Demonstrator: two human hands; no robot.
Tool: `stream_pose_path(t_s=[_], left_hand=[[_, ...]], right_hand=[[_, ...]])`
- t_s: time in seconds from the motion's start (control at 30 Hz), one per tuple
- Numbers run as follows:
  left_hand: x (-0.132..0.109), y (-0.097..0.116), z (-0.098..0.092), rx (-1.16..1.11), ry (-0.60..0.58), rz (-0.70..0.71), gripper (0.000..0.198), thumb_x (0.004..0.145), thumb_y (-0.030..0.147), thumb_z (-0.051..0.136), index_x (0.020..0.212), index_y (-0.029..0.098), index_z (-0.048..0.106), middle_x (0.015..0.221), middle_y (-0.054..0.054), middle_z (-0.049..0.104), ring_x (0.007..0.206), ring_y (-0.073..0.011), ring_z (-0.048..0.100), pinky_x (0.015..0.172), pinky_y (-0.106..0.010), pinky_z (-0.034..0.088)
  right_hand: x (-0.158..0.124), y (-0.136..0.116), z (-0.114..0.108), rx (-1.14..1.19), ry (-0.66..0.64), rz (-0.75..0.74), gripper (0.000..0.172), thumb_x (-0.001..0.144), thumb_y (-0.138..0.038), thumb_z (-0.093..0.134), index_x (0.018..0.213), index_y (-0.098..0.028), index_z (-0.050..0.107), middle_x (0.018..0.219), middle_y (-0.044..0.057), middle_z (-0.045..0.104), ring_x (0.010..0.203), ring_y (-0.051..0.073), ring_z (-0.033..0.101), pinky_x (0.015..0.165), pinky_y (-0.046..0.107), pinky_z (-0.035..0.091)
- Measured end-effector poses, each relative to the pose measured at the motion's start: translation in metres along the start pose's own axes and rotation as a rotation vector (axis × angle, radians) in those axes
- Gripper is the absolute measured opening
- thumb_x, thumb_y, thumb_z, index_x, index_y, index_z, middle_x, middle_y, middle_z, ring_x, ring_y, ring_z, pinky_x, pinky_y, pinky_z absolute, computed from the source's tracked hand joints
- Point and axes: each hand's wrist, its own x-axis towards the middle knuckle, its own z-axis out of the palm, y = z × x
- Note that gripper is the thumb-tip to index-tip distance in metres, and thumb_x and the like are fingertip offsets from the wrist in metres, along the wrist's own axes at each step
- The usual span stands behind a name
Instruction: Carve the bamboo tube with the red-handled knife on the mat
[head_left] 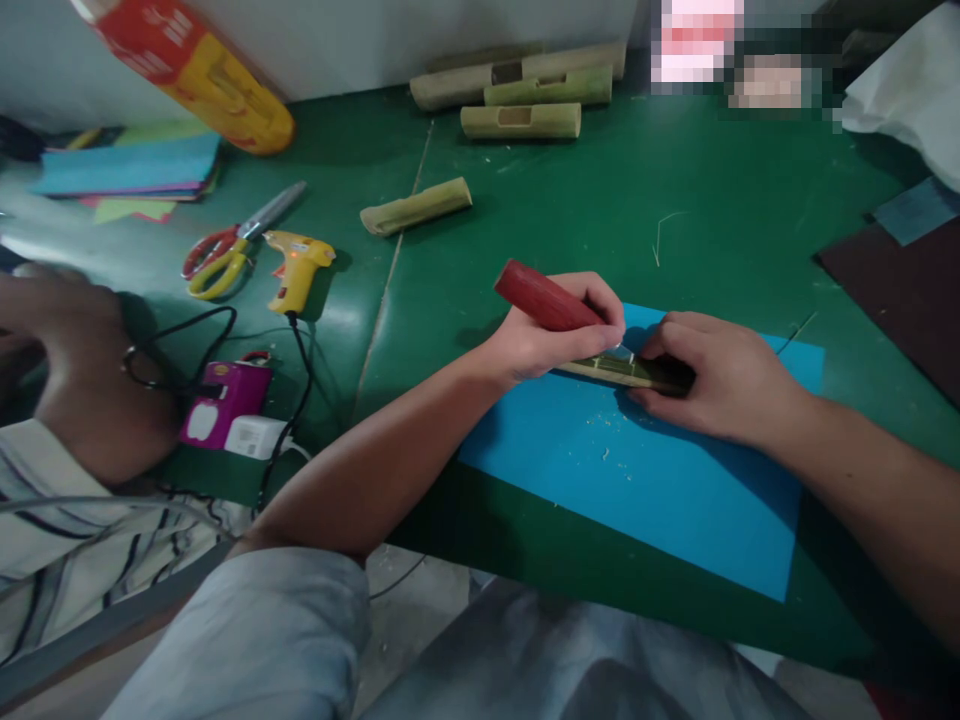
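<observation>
My left hand (559,335) is closed round the red handle of a carving knife (544,297), whose blade tip touches a thin bamboo strip (611,368). My right hand (724,375) presses down on the strip's right end, fingers wrapped over it. The strip lies on a blue paper sheet (652,480) spread on the green table (570,210). Small bamboo shavings are scattered over the blue sheet below the hands.
Several cut bamboo tubes (521,120) lie at the back, one (416,207) nearer. A yellow glue gun (296,265), scissors (232,245), a purple box (225,400) and a white plug with black cables sit left. Coloured paper (127,170) is stacked far left. Another person's arm (82,370) is at left.
</observation>
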Motion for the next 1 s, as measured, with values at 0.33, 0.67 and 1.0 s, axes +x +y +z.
stream_pose_path(t_s=[0.33,0.67,1.0], left_hand=[[-0.0007,0.0004,-0.0008,-0.041,-0.014,0.015,0.028,0.087,0.044,0.105,0.093,0.021,0.09,0.083,-0.001,0.079,0.072,-0.0107,0.066,0.069,-0.025,0.053],[0.0002,0.0023,0.0005,0.002,-0.037,-0.04,0.037,0.084,0.053,0.106,0.088,0.021,0.089,0.083,-0.003,0.081,0.072,-0.0135,0.07,0.068,-0.028,0.056],[0.0016,-0.004,0.0023,0.054,-0.033,-0.017,0.042,0.082,0.058,0.105,0.081,0.022,0.084,0.078,-0.001,0.074,0.067,-0.0124,0.061,0.064,-0.031,0.049]], right_hand=[[0.0007,-0.0002,-0.0012,0.006,-0.001,0.008,0.017,0.091,-0.042,0.075,0.095,-0.029,0.066,0.09,0.007,0.075,0.082,0.028,0.071,0.069,0.038,0.047],[0.0006,-0.0007,-0.0007,0.007,-0.015,0.019,0.018,0.092,-0.044,0.074,0.094,-0.029,0.064,0.09,0.007,0.075,0.084,0.029,0.071,0.069,0.039,0.048],[0.0008,-0.0006,-0.0009,0.025,0.002,-0.011,0.019,0.092,-0.043,0.075,0.092,-0.029,0.062,0.088,0.005,0.072,0.075,0.025,0.065,0.066,0.037,0.044]])
